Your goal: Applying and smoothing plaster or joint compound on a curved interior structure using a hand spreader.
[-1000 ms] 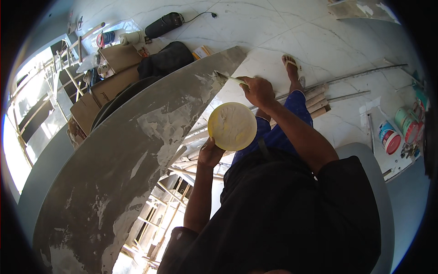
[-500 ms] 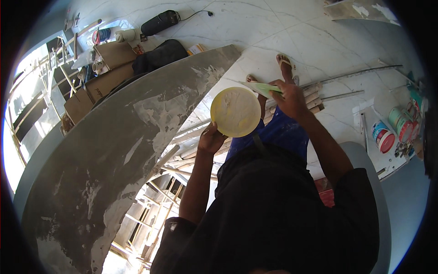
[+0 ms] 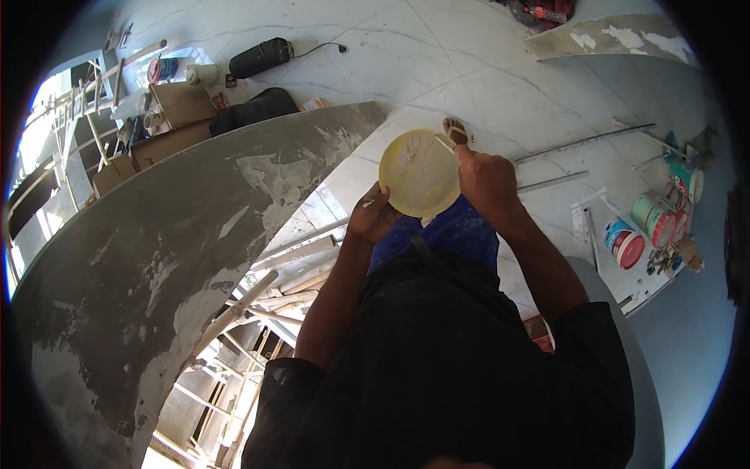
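Note:
My left hand (image 3: 373, 215) grips the lower left rim of a round yellow bowl (image 3: 388, 181). Whitish putty (image 3: 426, 176) is spread inside it, with a small lump near the top. My right hand (image 3: 488, 181) is closed around a scraper (image 3: 445, 143), whose pale edge shows over the bowl's upper right rim; my fingers hide the rest of it. To the left of the bowl runs a broad, curved grey cement surface (image 3: 187, 250) with white smears and patches on it.
Paint buckets (image 3: 625, 244) stand on the right, by the blue wall. Cardboard boxes (image 3: 183, 105), a black bag (image 3: 254, 109) and a black cylinder (image 3: 262, 57) with a cord lie beyond the curved surface. Wooden poles (image 3: 234, 313) lie below its inner edge.
My right hand has turned and come down to the bowl's right rim, so the scraper's green blade shows only as a thin edge. The bowl has moved slightly right and up in view.

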Demonstrator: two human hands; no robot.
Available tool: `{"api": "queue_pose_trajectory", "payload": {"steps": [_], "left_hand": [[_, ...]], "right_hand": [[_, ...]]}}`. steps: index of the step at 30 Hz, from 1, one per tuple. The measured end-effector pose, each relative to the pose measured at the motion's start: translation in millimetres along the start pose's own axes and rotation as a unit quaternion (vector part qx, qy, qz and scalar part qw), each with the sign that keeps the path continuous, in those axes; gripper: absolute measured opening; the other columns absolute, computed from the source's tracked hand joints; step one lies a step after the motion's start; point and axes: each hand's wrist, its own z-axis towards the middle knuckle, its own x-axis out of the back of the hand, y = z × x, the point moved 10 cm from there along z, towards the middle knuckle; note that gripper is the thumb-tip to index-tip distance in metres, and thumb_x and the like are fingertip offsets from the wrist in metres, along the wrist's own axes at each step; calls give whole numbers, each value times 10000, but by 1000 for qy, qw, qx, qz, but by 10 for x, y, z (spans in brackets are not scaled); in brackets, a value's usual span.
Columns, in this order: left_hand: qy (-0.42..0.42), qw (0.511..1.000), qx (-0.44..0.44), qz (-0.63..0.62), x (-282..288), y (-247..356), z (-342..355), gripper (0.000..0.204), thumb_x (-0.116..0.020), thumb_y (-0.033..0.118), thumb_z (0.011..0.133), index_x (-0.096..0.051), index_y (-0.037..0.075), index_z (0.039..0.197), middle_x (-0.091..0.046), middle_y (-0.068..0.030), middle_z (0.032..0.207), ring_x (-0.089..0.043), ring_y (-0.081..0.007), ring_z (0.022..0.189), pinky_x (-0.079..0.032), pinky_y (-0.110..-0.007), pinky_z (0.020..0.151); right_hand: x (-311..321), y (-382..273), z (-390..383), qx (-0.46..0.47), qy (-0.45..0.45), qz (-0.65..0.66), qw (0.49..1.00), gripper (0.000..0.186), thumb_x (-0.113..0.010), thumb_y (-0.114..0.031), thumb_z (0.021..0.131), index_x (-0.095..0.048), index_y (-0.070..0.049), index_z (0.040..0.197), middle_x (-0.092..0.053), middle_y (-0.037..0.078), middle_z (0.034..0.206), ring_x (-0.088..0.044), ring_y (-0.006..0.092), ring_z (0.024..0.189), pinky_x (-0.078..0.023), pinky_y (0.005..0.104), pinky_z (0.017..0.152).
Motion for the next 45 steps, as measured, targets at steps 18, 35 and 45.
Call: {"api": "queue_pose_trajectory", "payload": {"steps": [18, 35, 45], "left_hand": [[-7, 1000, -28, -6, -129, 17, 88, 514, -512, 245, 1082, -376, -26, 1498, -553, -177, 1437, -575, -304, 1308, -478, -475, 1110], [-5, 999, -26, 20, -57, 99, 42, 533, -526, 257, 1078, -377, -28, 1503, -569, -176, 1423, -590, -299, 1292, -476, -479, 1111], [58, 998, -18, 18, 493, 70, -282, 572, -558, 299, 1064, -377, 5, 1519, -542, -154, 1465, -568, -284, 1315, -478, -484, 1089]], "right_hand": [[136, -8, 136, -60, -11, 11, 998, 259, -697, -169, 881, -707, -66, 1118, -686, 207, 705, -710, 394, 682, -566, 502, 645], [103, -329, 263, 53, -57, 39, 996, 229, -711, -180, 876, -717, -112, 1094, -691, 179, 713, -708, 379, 692, -555, 498, 642], [-368, 359, 200, -125, -215, 534, 809, 242, -725, -21, 888, -693, 21, 1124, -750, 45, 1012, -678, 96, 861, -553, 280, 812]]}}
